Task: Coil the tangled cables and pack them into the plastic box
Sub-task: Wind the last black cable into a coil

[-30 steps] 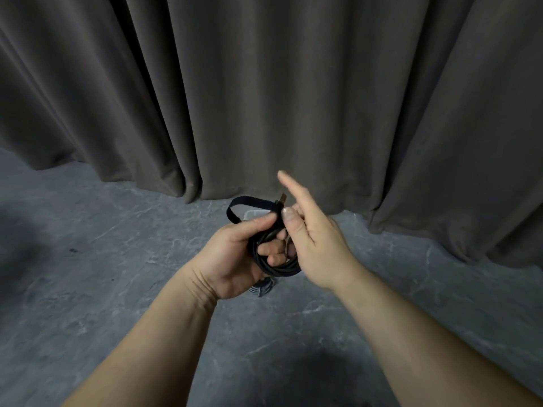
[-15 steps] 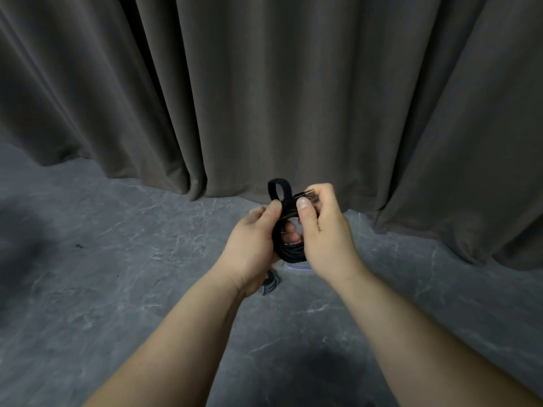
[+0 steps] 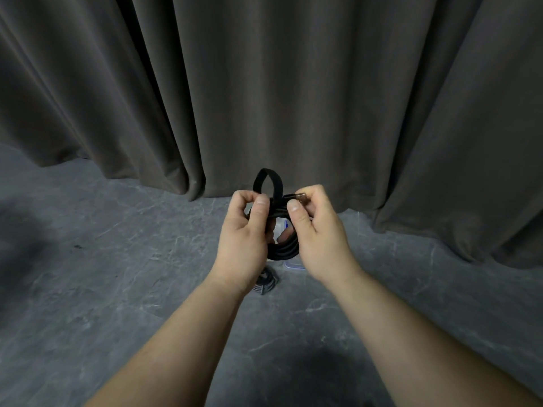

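Observation:
A coiled black cable (image 3: pixel 284 250) hangs between both hands above the floor. My left hand (image 3: pixel 245 236) grips the top of the coil, thumb pressed on the bundled strands. My right hand (image 3: pixel 318 233) pinches the cable near its metal plug (image 3: pixel 300 197), which sticks out past the thumb. A black strap loop (image 3: pixel 266 181) stands up above the coil between the hands. Below the hands, a corner of the clear plastic box (image 3: pixel 293 265) shows, mostly hidden. Another coiled cable (image 3: pixel 266 284) lies on the floor under my left wrist.
A dark grey marbled floor (image 3: pixel 117 274) stretches all around. A heavy grey curtain (image 3: pixel 264 83) hangs across the whole back, its hem meeting the floor just behind the hands.
My right hand's pointing finger has curled in and now pinches the plug end. The strap loop moved from the left side to upright between the hands. Both hands shifted slightly right.

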The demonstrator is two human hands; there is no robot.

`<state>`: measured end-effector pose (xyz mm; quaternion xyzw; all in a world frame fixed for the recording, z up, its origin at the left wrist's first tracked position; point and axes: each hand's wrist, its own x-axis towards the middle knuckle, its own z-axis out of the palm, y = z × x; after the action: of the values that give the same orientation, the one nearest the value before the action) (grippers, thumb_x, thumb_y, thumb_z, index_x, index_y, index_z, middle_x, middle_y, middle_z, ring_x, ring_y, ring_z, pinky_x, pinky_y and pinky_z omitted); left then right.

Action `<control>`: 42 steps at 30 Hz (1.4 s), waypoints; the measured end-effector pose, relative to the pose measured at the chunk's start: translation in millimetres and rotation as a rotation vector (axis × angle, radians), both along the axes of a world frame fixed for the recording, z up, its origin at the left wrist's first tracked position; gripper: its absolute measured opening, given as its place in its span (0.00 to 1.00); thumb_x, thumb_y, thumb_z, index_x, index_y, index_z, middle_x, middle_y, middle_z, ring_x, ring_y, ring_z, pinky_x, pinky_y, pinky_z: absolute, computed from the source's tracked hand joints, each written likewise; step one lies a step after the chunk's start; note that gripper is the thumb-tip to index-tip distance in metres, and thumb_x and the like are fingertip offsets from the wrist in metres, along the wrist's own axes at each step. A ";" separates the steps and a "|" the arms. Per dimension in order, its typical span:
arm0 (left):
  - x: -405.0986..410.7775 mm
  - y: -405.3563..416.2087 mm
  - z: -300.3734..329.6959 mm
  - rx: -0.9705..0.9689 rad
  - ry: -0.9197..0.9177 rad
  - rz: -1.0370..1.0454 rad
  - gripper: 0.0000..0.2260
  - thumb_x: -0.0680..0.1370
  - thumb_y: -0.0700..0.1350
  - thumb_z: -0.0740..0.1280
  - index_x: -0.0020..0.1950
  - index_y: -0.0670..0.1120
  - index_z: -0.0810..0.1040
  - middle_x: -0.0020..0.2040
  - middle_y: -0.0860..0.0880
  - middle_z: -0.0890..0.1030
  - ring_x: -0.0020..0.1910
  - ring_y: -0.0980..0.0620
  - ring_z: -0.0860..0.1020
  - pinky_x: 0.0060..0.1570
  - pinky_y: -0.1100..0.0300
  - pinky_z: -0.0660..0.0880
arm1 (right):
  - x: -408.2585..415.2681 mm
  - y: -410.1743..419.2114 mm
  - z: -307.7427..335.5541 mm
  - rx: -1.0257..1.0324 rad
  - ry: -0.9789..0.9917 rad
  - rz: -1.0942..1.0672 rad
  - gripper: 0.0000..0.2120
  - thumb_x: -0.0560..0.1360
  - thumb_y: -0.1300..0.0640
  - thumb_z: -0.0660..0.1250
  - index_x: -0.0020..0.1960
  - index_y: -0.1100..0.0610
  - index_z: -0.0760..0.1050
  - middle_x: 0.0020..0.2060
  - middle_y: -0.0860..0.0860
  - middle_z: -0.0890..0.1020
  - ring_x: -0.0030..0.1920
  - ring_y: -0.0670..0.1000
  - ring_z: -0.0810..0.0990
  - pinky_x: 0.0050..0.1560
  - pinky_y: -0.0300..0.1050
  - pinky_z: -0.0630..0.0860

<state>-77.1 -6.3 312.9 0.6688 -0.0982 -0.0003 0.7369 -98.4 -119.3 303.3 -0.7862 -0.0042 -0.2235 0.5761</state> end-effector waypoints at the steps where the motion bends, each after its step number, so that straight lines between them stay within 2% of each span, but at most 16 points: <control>1: 0.9 0.1 -0.3 0.012 -0.008 0.001 0.08 0.83 0.47 0.59 0.44 0.47 0.69 0.29 0.50 0.69 0.29 0.53 0.65 0.29 0.59 0.64 | -0.8 -0.3 -0.2 0.000 -0.001 0.005 0.07 0.81 0.55 0.59 0.46 0.45 0.67 0.37 0.46 0.78 0.37 0.49 0.81 0.44 0.52 0.78; 4: 4.1 0.8 0.2 0.030 -0.019 -0.001 0.08 0.82 0.45 0.60 0.43 0.46 0.69 0.28 0.52 0.70 0.29 0.53 0.65 0.29 0.60 0.64 | -2.8 -1.9 -0.5 -0.010 -0.009 0.014 0.08 0.80 0.52 0.59 0.50 0.38 0.67 0.44 0.45 0.80 0.42 0.48 0.82 0.49 0.53 0.78; 6: 4.6 1.7 1.8 0.026 -0.015 -0.019 0.08 0.82 0.44 0.60 0.43 0.46 0.69 0.28 0.54 0.71 0.29 0.54 0.66 0.28 0.62 0.65 | -4.4 -4.2 2.3 -0.003 -0.010 0.037 0.13 0.77 0.48 0.58 0.55 0.29 0.65 0.54 0.42 0.78 0.50 0.44 0.80 0.55 0.44 0.76; 8: 4.4 2.4 2.7 0.017 -0.006 -0.053 0.09 0.82 0.43 0.60 0.42 0.46 0.68 0.28 0.53 0.70 0.28 0.55 0.65 0.28 0.62 0.64 | -3.9 -7.0 7.8 0.047 -0.047 0.057 0.13 0.76 0.48 0.58 0.59 0.34 0.68 0.58 0.43 0.77 0.54 0.40 0.78 0.56 0.34 0.72; 11: 3.0 1.8 0.4 0.025 0.000 -0.122 0.09 0.82 0.43 0.60 0.42 0.46 0.67 0.30 0.48 0.68 0.26 0.55 0.62 0.28 0.59 0.60 | 0.1 -10.8 14.4 0.154 -0.089 0.074 0.06 0.75 0.52 0.64 0.49 0.49 0.79 0.47 0.50 0.83 0.47 0.44 0.81 0.50 0.40 0.76; 13: 2.2 1.2 -1.9 0.053 -0.016 -0.148 0.09 0.82 0.42 0.60 0.42 0.46 0.67 0.28 0.49 0.69 0.24 0.56 0.61 0.27 0.60 0.59 | 2.3 -12.4 15.6 0.207 -0.078 0.079 0.04 0.73 0.56 0.68 0.41 0.52 0.80 0.36 0.48 0.82 0.38 0.44 0.78 0.43 0.42 0.75; 15: 1.6 0.4 -3.0 0.064 -0.027 -0.168 0.10 0.82 0.42 0.60 0.41 0.46 0.67 0.26 0.53 0.70 0.23 0.58 0.62 0.26 0.64 0.61 | 3.5 -13.2 15.9 0.243 -0.071 0.048 0.06 0.72 0.59 0.70 0.36 0.55 0.78 0.31 0.51 0.78 0.35 0.45 0.73 0.39 0.43 0.72; 20: -0.7 0.2 -0.8 0.069 -0.021 -0.202 0.09 0.82 0.42 0.60 0.42 0.45 0.66 0.28 0.49 0.68 0.22 0.57 0.61 0.24 0.65 0.60 | 6.2 -12.5 17.6 0.365 -0.020 -0.048 0.10 0.73 0.65 0.71 0.36 0.54 0.78 0.27 0.46 0.79 0.29 0.42 0.74 0.33 0.36 0.72; 25: -0.6 1.5 -2.4 0.099 -0.026 -0.205 0.09 0.81 0.42 0.62 0.42 0.45 0.67 0.29 0.49 0.70 0.25 0.56 0.63 0.27 0.63 0.62 | 7.4 -16.6 14.6 0.366 0.065 -0.018 0.10 0.73 0.64 0.71 0.41 0.51 0.73 0.28 0.47 0.78 0.31 0.47 0.75 0.36 0.43 0.73; 27: -1.0 1.6 -2.1 0.097 -0.024 -0.209 0.08 0.81 0.41 0.61 0.42 0.44 0.67 0.28 0.52 0.70 0.25 0.57 0.63 0.27 0.64 0.62 | 8.0 -20.8 13.3 0.217 0.061 0.000 0.07 0.74 0.60 0.70 0.38 0.54 0.77 0.29 0.47 0.79 0.32 0.46 0.75 0.37 0.44 0.73; 28: -1.9 1.3 -0.9 0.089 -0.023 -0.213 0.08 0.82 0.41 0.61 0.43 0.44 0.67 0.26 0.54 0.70 0.24 0.58 0.64 0.26 0.65 0.62 | 8.8 -22.1 11.9 0.128 0.080 0.009 0.09 0.74 0.54 0.69 0.37 0.57 0.78 0.30 0.49 0.79 0.33 0.47 0.76 0.38 0.47 0.74; 30: -3.6 1.2 1.8 0.076 -0.018 -0.220 0.08 0.82 0.41 0.60 0.43 0.44 0.67 0.24 0.56 0.70 0.23 0.59 0.64 0.25 0.66 0.63 | 9.3 -23.6 8.5 -0.017 0.142 0.034 0.26 0.71 0.40 0.62 0.39 0.65 0.77 0.37 0.55 0.79 0.38 0.56 0.78 0.45 0.55 0.76; 31: -4.1 1.2 2.8 0.069 -0.018 -0.222 0.08 0.82 0.41 0.60 0.43 0.44 0.67 0.24 0.56 0.70 0.22 0.59 0.64 0.24 0.67 0.63 | 9.1 -25.1 8.0 -0.027 0.158 0.054 0.30 0.70 0.38 0.60 0.39 0.67 0.76 0.39 0.56 0.78 0.40 0.58 0.78 0.48 0.57 0.76; 34: -3.3 2.2 2.8 0.062 -0.033 -0.204 0.08 0.82 0.41 0.61 0.43 0.44 0.67 0.26 0.54 0.70 0.24 0.57 0.64 0.24 0.66 0.63 | 6.6 -27.2 7.8 0.109 0.195 0.200 0.24 0.70 0.41 0.64 0.39 0.64 0.77 0.36 0.55 0.78 0.39 0.52 0.75 0.48 0.54 0.74; 38: -3.0 1.3 2.8 0.083 -0.063 -0.179 0.08 0.82 0.41 0.60 0.43 0.44 0.68 0.26 0.56 0.73 0.24 0.61 0.67 0.27 0.69 0.66 | 4.6 -27.6 8.5 0.215 0.209 0.258 0.06 0.73 0.55 0.68 0.43 0.56 0.82 0.39 0.53 0.84 0.43 0.48 0.81 0.52 0.48 0.76; 42: -2.6 1.2 1.0 0.131 -0.110 -0.173 0.07 0.82 0.42 0.60 0.44 0.46 0.69 0.29 0.58 0.76 0.29 0.63 0.71 0.33 0.69 0.69 | 4.2 -26.6 10.9 0.242 0.195 0.233 0.04 0.75 0.61 0.68 0.44 0.56 0.81 0.40 0.54 0.83 0.43 0.50 0.81 0.54 0.51 0.77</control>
<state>-79.6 -5.1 313.9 0.7037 -0.1956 -0.0333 0.6822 -94.1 -145.9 314.1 -0.7233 -0.0125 -0.0772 0.6861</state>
